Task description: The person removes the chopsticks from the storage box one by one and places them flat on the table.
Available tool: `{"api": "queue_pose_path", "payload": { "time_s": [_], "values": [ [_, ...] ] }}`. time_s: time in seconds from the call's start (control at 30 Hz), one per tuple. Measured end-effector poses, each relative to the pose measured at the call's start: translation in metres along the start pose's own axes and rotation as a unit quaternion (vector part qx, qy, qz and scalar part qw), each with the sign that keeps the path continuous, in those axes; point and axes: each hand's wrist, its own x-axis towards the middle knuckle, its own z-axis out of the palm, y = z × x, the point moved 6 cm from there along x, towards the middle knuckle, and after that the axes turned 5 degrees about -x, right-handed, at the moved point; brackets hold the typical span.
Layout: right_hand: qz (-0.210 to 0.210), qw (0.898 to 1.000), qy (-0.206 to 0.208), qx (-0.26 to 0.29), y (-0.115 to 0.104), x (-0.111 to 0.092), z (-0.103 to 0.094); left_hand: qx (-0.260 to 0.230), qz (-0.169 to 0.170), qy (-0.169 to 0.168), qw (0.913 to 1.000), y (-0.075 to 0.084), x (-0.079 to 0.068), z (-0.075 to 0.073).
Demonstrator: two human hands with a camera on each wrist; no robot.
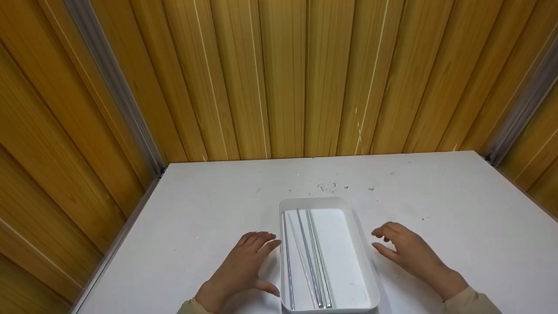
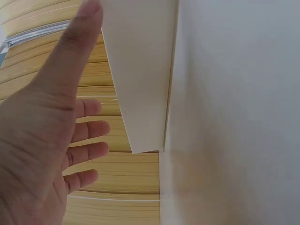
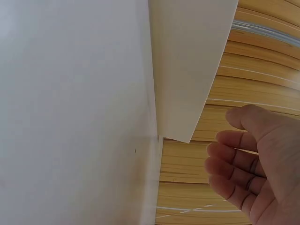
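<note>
A white rectangular tray [image 1: 310, 202] sits on the table, its long sides running away from me. Several thin, straight sticks [image 1: 309, 256] lie lengthwise inside, mostly in its left half, and some have shiny near ends. My left hand [image 1: 242, 267] is at the tray's left side, thumb spread from the fingers and fingertips right at the rim. In the left wrist view its fingers point along the tray's outer wall [image 2: 138, 70]. To the right of the tray and apart from it, my right hand [image 1: 413, 252] hovers with loosely bent fingers, holding nothing.
The white table [image 1: 209, 209] carries small dark marks behind the tray. Yellow wood-patterned panels [image 1: 283, 78] stand along its back and sides, with grey metal posts [image 1: 117, 87] at the corners.
</note>
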Motion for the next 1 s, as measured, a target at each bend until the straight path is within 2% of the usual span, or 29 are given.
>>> {"api": "queue_pose_path", "payload": {
  "time_s": [0.3,0.53,0.83,1.0],
  "values": [
    [-0.004,0.999,-0.001,0.047,-0.009,0.007,0.000,-0.016,0.029,0.016,0.9993,0.008,0.001,-0.002],
    [-0.012,0.998,-0.005,0.062,-0.017,0.014,0.000,-0.019,0.061,0.031,0.9974,0.014,0.004,-0.003],
    [-0.032,0.994,-0.001,0.104,-0.029,0.023,0.003,-0.038,0.076,0.035,0.9958,0.018,0.005,-0.003],
    [-0.032,0.992,-0.015,0.119,-0.040,0.028,0.011,-0.043,0.081,0.030,0.9953,0.021,0.003,-0.005]
  ]
}}
